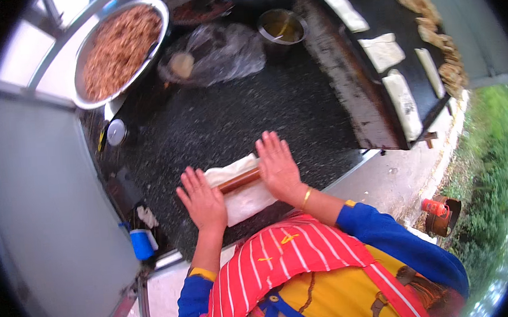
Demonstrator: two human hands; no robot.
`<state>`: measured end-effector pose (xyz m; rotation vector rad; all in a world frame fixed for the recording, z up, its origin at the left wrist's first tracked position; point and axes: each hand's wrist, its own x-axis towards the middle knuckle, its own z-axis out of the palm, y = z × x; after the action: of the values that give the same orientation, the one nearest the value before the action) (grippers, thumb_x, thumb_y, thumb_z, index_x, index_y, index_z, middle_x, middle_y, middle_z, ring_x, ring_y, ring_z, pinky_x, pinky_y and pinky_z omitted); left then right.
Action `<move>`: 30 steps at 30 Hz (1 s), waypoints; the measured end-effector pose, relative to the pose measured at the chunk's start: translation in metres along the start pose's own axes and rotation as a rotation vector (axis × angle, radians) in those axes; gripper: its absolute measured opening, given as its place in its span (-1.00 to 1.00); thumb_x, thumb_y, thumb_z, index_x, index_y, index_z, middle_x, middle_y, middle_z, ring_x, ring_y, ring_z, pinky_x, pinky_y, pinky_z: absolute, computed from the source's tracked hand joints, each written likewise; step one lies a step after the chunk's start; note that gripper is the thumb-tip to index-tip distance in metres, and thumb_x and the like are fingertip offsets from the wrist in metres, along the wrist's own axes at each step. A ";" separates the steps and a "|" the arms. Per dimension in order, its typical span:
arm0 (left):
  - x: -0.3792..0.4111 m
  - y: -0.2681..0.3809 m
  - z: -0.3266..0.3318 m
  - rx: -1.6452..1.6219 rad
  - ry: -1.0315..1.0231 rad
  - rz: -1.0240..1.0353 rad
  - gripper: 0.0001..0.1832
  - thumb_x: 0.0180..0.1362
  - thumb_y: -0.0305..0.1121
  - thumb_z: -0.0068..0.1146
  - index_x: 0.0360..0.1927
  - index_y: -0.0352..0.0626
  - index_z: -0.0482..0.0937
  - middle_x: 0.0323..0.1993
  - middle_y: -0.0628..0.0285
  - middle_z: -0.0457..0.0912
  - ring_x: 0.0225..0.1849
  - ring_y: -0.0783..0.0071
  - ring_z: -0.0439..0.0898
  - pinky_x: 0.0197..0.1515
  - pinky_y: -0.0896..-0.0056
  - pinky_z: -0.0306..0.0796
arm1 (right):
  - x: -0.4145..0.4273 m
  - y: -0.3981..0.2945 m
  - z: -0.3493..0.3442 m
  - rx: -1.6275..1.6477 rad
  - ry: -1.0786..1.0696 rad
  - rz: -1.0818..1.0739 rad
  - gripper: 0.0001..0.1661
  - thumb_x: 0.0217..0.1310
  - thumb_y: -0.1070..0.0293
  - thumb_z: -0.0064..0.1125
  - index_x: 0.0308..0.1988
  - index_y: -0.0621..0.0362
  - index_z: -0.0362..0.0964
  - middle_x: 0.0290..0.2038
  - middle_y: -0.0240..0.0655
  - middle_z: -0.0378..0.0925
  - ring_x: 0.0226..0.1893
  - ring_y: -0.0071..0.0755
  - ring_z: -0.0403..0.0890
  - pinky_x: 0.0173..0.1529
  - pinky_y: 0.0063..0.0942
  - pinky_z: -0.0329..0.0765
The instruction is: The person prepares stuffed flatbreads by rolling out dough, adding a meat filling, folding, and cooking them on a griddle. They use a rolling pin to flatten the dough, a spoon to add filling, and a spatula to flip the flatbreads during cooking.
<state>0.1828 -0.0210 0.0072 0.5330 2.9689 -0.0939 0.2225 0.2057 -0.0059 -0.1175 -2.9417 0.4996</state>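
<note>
A wooden rolling pin [239, 180] lies across a sheet of pale dough [250, 203] on the dark speckled counter, close to the apron. My left hand [204, 201] rests flat over the pin's left end, fingers extended and slightly apart. Over its right end lies my right hand [280, 167], palm down, a yellow bangle at the wrist. The palms hide both ends of the pin. Beyond it, the dough's far edge looks folded or bunched.
A large bowl of reddish-brown filling [162, 14] stands at the far left, beside a plastic bag [228, 50] and a metal pot [282, 26]. On the right, a griddle [408, 28] holds several flat dough pieces. A lidded jar [116, 132] and a blue container [142, 244] sit along the left edge.
</note>
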 end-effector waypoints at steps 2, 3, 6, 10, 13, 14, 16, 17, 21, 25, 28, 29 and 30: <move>0.027 0.000 -0.013 0.010 0.022 0.002 -0.32 0.31 -0.18 -0.09 0.45 -0.26 0.19 0.55 -0.01 -0.02 0.58 0.05 -0.10 0.51 -0.20 -0.26 | 0.015 -0.002 0.011 0.001 0.037 0.027 -0.40 0.34 0.34 -0.07 0.30 0.38 0.21 0.37 0.13 0.18 0.41 0.18 0.18 0.42 0.09 0.14; 0.048 -0.003 -0.013 0.031 0.091 0.022 -0.32 0.30 -0.17 -0.08 0.45 -0.24 0.19 0.55 0.01 -0.01 0.58 0.06 -0.09 0.51 -0.20 -0.25 | 0.035 -0.004 0.013 -0.034 0.040 0.047 -0.39 0.35 0.35 -0.08 0.32 0.33 0.19 0.40 0.08 0.14 0.44 0.15 0.12 0.44 0.09 0.08; 0.079 -0.012 -0.019 -0.025 0.240 0.029 -0.36 0.32 -0.18 -0.08 0.42 -0.27 0.22 0.53 0.00 0.04 0.57 0.03 -0.06 0.50 -0.24 -0.24 | 0.064 -0.011 0.010 0.001 0.001 0.062 -0.35 0.36 0.30 -0.09 0.38 0.23 0.13 0.45 -0.01 0.06 0.49 0.08 0.00 0.47 0.10 -0.04; 0.021 -0.009 -0.007 -0.033 0.076 0.049 -0.37 0.33 -0.18 -0.12 0.43 -0.26 0.22 0.53 0.01 0.04 0.57 0.08 -0.06 0.49 -0.27 -0.26 | 0.020 -0.007 0.010 -0.048 -0.097 0.022 -0.31 0.37 0.20 -0.09 0.40 0.18 0.11 0.46 -0.08 0.07 0.50 0.01 0.00 0.46 0.17 -0.08; 0.070 -0.011 -0.013 0.028 0.158 0.033 -0.34 0.32 -0.12 -0.07 0.43 -0.24 0.24 0.54 0.01 0.03 0.58 0.10 -0.08 0.49 -0.27 -0.27 | 0.062 -0.003 0.015 -0.026 0.007 0.031 -0.33 0.35 0.22 -0.05 0.38 0.17 0.15 0.45 -0.10 0.11 0.48 0.03 0.04 0.46 0.19 -0.06; 0.092 -0.009 -0.021 0.007 0.225 -0.001 -0.32 0.32 -0.12 -0.07 0.43 -0.26 0.22 0.54 0.01 0.01 0.58 0.09 -0.08 0.50 -0.26 -0.29 | 0.087 -0.004 0.013 -0.021 0.054 0.058 -0.34 0.34 0.22 -0.03 0.36 0.16 0.16 0.44 -0.11 0.11 0.47 0.04 0.05 0.45 0.20 -0.04; 0.102 -0.012 -0.019 0.011 0.231 0.001 -0.32 0.32 -0.11 -0.08 0.44 -0.26 0.21 0.54 0.00 0.01 0.58 0.09 -0.09 0.50 -0.27 -0.31 | 0.106 0.002 0.019 -0.017 0.103 0.057 -0.34 0.36 0.20 -0.03 0.37 0.16 0.15 0.45 -0.11 0.10 0.48 0.03 0.03 0.46 0.18 -0.06; 0.106 -0.012 -0.016 0.014 0.235 0.001 -0.32 0.33 -0.11 -0.08 0.44 -0.26 0.21 0.54 0.00 0.00 0.58 0.09 -0.09 0.50 -0.27 -0.32 | 0.103 0.004 0.019 -0.030 0.102 0.040 -0.33 0.36 0.18 -0.03 0.37 0.16 0.14 0.45 -0.11 0.10 0.49 0.02 0.02 0.46 0.19 -0.06; 0.054 -0.007 -0.004 -0.039 0.085 0.045 -0.35 0.33 -0.15 -0.08 0.44 -0.22 0.22 0.54 0.02 0.04 0.57 0.07 -0.08 0.49 -0.30 -0.32 | 0.068 0.006 0.019 -0.026 -0.033 0.009 -0.32 0.36 0.13 -0.03 0.38 0.11 0.15 0.45 -0.12 0.11 0.49 0.00 0.02 0.44 0.23 -0.07; 0.121 -0.012 -0.022 -0.009 0.267 0.012 -0.36 0.36 -0.13 -0.12 0.45 -0.20 0.20 0.54 0.05 0.04 0.58 0.10 -0.08 0.49 -0.31 -0.35 | 0.134 0.006 0.023 -0.042 0.128 0.066 -0.34 0.37 0.16 -0.05 0.38 0.12 0.15 0.45 -0.12 0.10 0.48 -0.04 0.03 0.47 0.15 -0.07; 0.116 -0.014 -0.012 -0.042 0.206 -0.012 -0.35 0.35 -0.12 -0.10 0.46 -0.17 0.20 0.55 0.09 0.02 0.58 0.11 -0.09 0.48 -0.35 -0.38 | 0.124 0.005 0.025 -0.031 0.067 0.049 -0.31 0.39 0.18 -0.04 0.40 0.14 0.09 0.45 -0.15 0.11 0.48 -0.07 0.05 0.45 0.15 -0.06; 0.099 -0.013 -0.006 -0.014 0.127 -0.013 -0.35 0.34 -0.11 -0.08 0.46 -0.13 0.21 0.56 0.11 -0.01 0.58 0.12 -0.10 0.47 -0.37 -0.39 | 0.109 0.003 0.027 -0.034 0.013 0.052 -0.30 0.39 0.16 -0.04 0.41 0.15 0.08 0.45 -0.15 0.11 0.49 -0.07 0.04 0.45 0.16 -0.06; 0.091 -0.011 -0.009 -0.014 0.127 -0.001 -0.35 0.34 -0.10 -0.07 0.45 -0.12 0.22 0.55 0.12 0.01 0.58 0.11 -0.09 0.47 -0.37 -0.38 | 0.098 0.001 0.022 -0.051 -0.062 0.059 -0.26 0.38 0.12 -0.03 0.42 0.16 0.04 0.45 -0.15 0.11 0.48 -0.07 0.06 0.44 0.19 -0.04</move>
<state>0.0933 0.0008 0.0048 0.5565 3.0905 -0.0406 0.1221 0.2096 -0.0134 -0.1982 -3.0202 0.4449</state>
